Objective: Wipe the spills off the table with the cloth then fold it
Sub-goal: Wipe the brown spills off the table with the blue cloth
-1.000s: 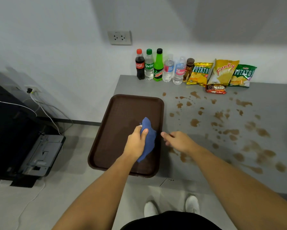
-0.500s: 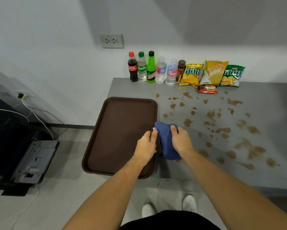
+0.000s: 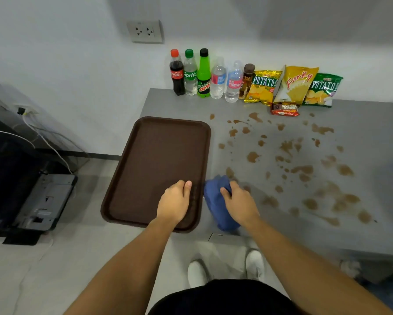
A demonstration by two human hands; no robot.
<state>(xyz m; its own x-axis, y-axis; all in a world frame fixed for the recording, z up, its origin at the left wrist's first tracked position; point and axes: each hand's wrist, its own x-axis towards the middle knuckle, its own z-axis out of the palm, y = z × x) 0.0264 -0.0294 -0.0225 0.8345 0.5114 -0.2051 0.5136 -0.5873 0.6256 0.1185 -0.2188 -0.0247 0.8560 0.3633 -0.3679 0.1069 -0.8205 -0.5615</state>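
Note:
A bunched blue cloth [image 3: 216, 205] lies on the grey table [image 3: 361, 128] just right of the brown tray [image 3: 150, 155]. My right hand [image 3: 238, 203] rests on top of the cloth and grips it, near the table's front edge. My left hand [image 3: 175, 202] hovers over the tray's near right corner, holding nothing, its fingers loosely curled. Brown spills [image 3: 302, 169] are scattered over the table from the middle to the right, the nearest ones just beyond my right hand.
Several drink bottles [image 3: 203, 73] and snack bags [image 3: 298, 85] line the wall at the back of the table. The tray overhangs the table's left end. A dark machine [image 3: 32, 196] with cables stands on the floor to the left. My white shoes [image 3: 254, 264] are below the table edge.
The cloth passed from my left hand over the tray to my right hand and now sits on the table. My left hand has let go and drawn back over the tray.

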